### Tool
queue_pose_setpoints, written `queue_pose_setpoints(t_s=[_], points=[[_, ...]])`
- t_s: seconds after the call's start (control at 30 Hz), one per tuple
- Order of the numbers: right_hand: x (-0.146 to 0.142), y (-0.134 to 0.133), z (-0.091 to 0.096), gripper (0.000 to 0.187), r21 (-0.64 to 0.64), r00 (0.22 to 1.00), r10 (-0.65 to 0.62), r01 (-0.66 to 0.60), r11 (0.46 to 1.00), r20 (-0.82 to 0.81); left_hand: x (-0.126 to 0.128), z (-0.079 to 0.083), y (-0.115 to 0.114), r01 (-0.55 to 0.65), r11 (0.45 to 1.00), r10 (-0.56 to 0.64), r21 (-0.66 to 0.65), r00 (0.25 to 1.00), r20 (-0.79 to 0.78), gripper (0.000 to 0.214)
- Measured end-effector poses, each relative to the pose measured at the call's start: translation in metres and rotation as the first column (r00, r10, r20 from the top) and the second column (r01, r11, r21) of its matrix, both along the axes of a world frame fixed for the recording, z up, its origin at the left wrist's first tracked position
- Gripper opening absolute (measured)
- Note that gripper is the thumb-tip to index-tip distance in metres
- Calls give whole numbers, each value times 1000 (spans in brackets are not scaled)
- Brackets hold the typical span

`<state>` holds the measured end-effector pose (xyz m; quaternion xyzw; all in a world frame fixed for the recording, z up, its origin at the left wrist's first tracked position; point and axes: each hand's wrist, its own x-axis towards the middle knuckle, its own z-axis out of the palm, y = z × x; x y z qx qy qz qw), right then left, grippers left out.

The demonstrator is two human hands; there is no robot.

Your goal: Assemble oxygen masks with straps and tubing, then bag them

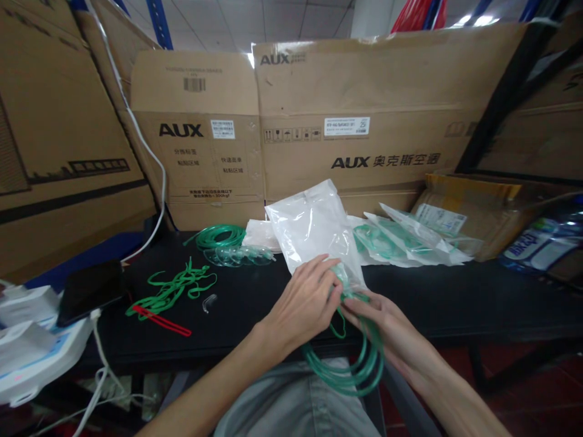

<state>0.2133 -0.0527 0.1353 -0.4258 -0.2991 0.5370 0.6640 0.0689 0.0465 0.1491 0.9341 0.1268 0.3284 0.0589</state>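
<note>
A clear-fronted white pouch (314,227) leans up in front of me with its mouth toward my body. My left hand (303,297) is closed over the lower edge of the pouch, fingers curled. Coiled green tubing (344,379) hangs below the pouch over my lap, and my right hand (382,318) grips its upper part beside the pouch mouth. A thin green strap (337,328) dangles between my hands. Something pale green and clear shows at the pouch mouth, partly hidden by my fingers.
Filled pouches (401,237) lie to the right by an open carton (473,206) and a blue-labelled bottle (542,237). To the left are another green tubing coil (221,235), clear plastic masks (237,256), loose green straps (175,288), a red band (161,320) and a power strip (40,358).
</note>
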Motion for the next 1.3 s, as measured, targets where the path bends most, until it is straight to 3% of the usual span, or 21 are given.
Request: queue_pose_setpoints(t_s=[0.2,0.33,0.43,0.67,0.77,0.87,1.07,1.3], points=[[5,-9,-9,29,-63,992,-8,0,998,-127,-1,-1,-5,-27,997,18,-76,992,-122,37],[9,-12,-7,18,-137,990,-53,34,990,-134,-2,3,-3,-14,994,-10,-109,977,-214,63],[11,-13,-2,17,-138,988,-40,19,990,-150,0,5,-2,-40,997,19,-67,957,-290,52],[20,-46,2,41,-187,994,-27,6,982,-109,11,0,-4,-193,981,177,-32,945,-276,41],[21,-66,-5,57,-275,999,-41,43,961,13,11,-2,-6,-237,971,218,-42,941,-259,41],[19,-75,-15,69,-286,987,6,40,957,158,9,-2,-7,-206,977,187,-47,947,-261,39],[15,-58,-26,72,-242,973,-2,59,969,231,5,5,-11,-138,990,129,-27,966,-225,33],[9,-33,-15,51,-161,981,-149,168,972,122,10,7,-19,-107,994,111,33,978,-179,21]])
